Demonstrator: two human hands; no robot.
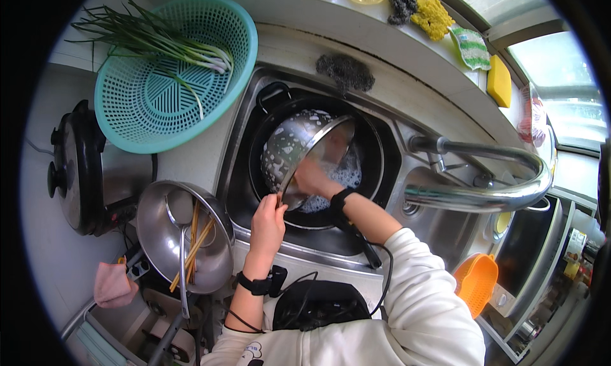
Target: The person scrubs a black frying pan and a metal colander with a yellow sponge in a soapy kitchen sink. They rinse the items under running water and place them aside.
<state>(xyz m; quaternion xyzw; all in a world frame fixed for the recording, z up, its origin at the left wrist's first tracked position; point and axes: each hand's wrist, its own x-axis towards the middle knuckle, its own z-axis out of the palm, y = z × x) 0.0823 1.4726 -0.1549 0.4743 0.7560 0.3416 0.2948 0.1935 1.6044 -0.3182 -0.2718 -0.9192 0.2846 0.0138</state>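
Observation:
A stainless steel bowl (291,149), its outside flecked with suds, is tipped on its side within a black wok (377,161). Foamy water (351,175) lies at the bottom of the wok, which stands in the left basin of a steel sink (238,218). My left hand (268,223) pinches the bowl's near rim between thumb and fingers. Inside the bowl is my right hand (312,177), against or close to its inner wall. Its fingers are blurred and partly hidden, so whether they hold anything cannot be made out.
Left of the sink are a teal colander (176,127) with scallions (191,51), an electric pressure cooker (76,175), and another steel bowl (157,237) holding a ladle (183,251) and chopsticks (200,239). A chrome faucet (477,196) arches over the right basin. Steel wool (346,72) lies behind the sink.

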